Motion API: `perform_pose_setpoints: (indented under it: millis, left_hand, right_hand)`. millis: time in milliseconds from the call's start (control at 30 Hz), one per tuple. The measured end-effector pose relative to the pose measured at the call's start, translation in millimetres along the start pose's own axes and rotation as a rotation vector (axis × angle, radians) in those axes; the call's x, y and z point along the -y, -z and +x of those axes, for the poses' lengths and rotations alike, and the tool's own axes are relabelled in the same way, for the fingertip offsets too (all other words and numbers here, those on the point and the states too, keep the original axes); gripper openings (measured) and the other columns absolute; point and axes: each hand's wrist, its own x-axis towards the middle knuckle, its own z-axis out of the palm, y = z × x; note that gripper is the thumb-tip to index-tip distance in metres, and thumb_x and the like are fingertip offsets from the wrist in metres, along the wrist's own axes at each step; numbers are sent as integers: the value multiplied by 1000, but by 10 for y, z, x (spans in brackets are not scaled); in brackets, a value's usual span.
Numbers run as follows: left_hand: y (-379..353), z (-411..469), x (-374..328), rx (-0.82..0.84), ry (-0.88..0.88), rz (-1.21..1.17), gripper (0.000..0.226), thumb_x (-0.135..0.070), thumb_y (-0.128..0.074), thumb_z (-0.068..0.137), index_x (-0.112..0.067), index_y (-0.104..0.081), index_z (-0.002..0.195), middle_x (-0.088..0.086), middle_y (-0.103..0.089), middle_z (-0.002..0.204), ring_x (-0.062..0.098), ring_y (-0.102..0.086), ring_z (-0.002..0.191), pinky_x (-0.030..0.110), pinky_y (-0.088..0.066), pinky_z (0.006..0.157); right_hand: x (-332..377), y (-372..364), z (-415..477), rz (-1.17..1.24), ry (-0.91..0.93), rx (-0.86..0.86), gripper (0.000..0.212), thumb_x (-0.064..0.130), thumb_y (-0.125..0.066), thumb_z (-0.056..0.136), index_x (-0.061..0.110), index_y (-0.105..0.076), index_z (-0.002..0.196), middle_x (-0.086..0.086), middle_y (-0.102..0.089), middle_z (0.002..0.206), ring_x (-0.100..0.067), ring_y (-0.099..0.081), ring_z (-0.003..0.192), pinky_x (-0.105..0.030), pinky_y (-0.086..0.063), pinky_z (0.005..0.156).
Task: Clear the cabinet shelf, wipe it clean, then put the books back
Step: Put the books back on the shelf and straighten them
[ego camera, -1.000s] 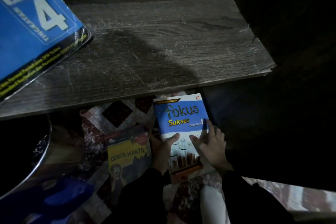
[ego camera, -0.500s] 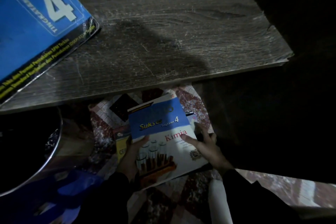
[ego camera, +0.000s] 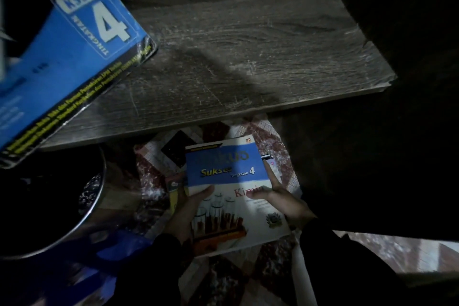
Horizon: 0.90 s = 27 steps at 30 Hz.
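Blue and white, the book (ego camera: 231,181) sits low over the floor, below the wood shelf (ego camera: 248,57). Left hand (ego camera: 183,208) and right hand (ego camera: 280,201) grip its sides. It says "Sukses Tingkatan 4". Going up, it may bump the shelf edge and slip. The big blue book (ego camera: 74,62) on the shelf says "KSSM 4".

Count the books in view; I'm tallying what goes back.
3: blue KSSM book on the shelf, left; Kimia book between left hand and right hand; yellow book half hidden beneath it. Others may be hidden.
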Motion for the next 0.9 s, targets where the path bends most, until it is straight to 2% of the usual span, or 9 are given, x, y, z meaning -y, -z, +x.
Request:
perform_pose_setpoints:
  millis: [200,267,333,400,467,567,700,800,900]
  left_hand:
    - [-54,-432,-224,-17,-237,62,84,-15,-70,85,-41,-21,148,-9,-58,129,6,-62,103,28,-52,86]
    - [-63,-666,-354,31,-259,61,83,-16,-68,87,-46,-18,146,-5,-48,142,15,-55,119,36,-47,97]
    - [-75,-917,-468,21,-289,55,72,-18,-67,88,-41,-29,144,-2,-44,145,18,-50,123,29,-47,87]
    - [-80,-1184,-548,-24,-337,53,62,-15,-68,87,-38,-41,137,2,-48,142,17,-52,120,20,-47,77]
    - [-54,-1484,-621,-41,-388,53,55,-11,-68,86,-38,-47,129,1,-52,138,14,-56,115,17,-49,79]
    - [-11,-2011,-741,-61,-437,65,59,-11,-67,87,-30,-45,137,-5,-52,136,-3,-57,90,6,-46,64]
    - [9,-2584,-920,-77,-575,85,64,-6,-74,80,-33,-47,131,-19,-56,118,-13,-57,84,4,-44,62]
    - [-25,-2901,-1173,-120,-765,104,71,-5,-77,75,-39,-45,129,-25,-53,117,-29,-50,83,-1,-43,70]
    - [-73,-3043,-1476,-183,-991,130,74,-3,-77,75,-41,-42,128,-41,-44,114,-37,-40,91,-7,-33,72]
  right_hand:
    - [448,1,-379,11,10,26,87,2,-71,81,32,-22,146,5,-68,84,9,-61,67,-9,-42,71]
    - [648,-32,-604,-26,48,23,80,16,-81,72,31,-38,137,6,-69,105,8,-61,78,-12,-42,77]
    - [823,-47,-835,-52,98,59,69,10,-81,70,31,-47,126,12,-70,105,3,-66,83,-15,-49,77]
    - [972,-70,-1088,-82,146,129,84,-4,-76,71,31,-39,137,9,-73,101,-8,-69,93,-29,-54,88]
    - [1128,-126,-1424,-145,192,227,98,3,-78,65,44,-30,140,1,-68,118,-23,-64,111,-49,-45,101]
    - [1282,-175,-1962,-122,196,391,99,-6,-72,66,54,-27,132,-9,-61,130,-31,-58,119,-57,-40,103]
    - [1505,-225,-2601,-129,256,569,104,-21,-59,75,52,-18,136,-13,-58,133,-32,-55,122,-57,-41,102]
    - [1731,-220,-2789,-169,384,519,119,-28,-57,76,60,-2,136,-5,-59,133,-27,-57,121,-45,-51,92]
    - [2043,-248,-2740,-231,573,398,129,-28,-63,69,66,-1,132,7,-56,136,-21,-58,119,-40,-54,87]
